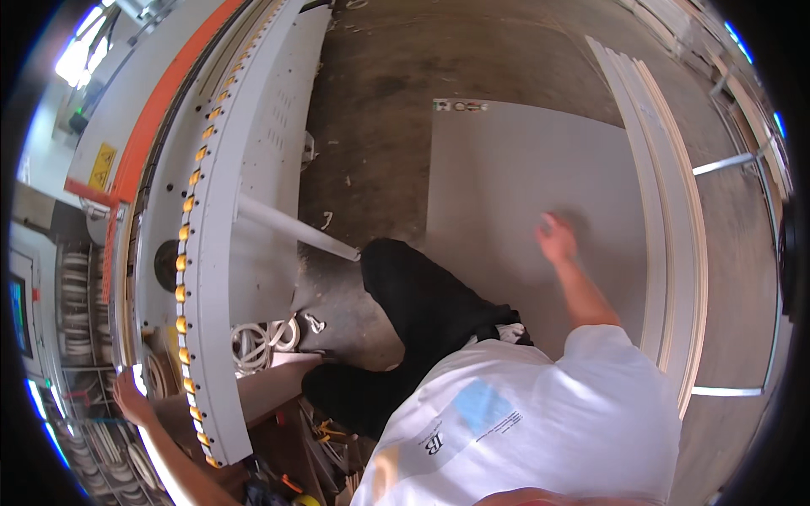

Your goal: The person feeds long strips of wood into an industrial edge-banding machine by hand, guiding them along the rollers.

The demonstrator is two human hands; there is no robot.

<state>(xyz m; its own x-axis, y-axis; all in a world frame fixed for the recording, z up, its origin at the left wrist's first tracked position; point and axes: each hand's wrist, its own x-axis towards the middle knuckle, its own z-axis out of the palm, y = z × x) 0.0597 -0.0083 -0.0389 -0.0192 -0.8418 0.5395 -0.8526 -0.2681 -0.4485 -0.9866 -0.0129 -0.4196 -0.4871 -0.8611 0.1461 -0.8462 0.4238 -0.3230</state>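
Note:
My right hand point(557, 239) hovers over a large flat grey panel point(523, 160) and casts a shadow on it. Its fingers are loosely apart and slightly blurred, with nothing in them. Far to the left, my left hand point(133, 399) is at the near end of a long white and orange machine point(135, 152), against its inner edge beside a bright strip. How its fingers close there is too small to make out. A row of yellow rollers point(181, 263) runs along the machine's outer rail, between my left hand and my legs.
Long stacked boards point(662, 202) stand along the panel's right side, near a metal frame point(726, 391). A white bar point(295, 226) juts from the machine toward my knee. Coiled white edging point(253, 347) and tools point(325, 432) lie low on the left. Rolls point(76, 295) fill a rack behind.

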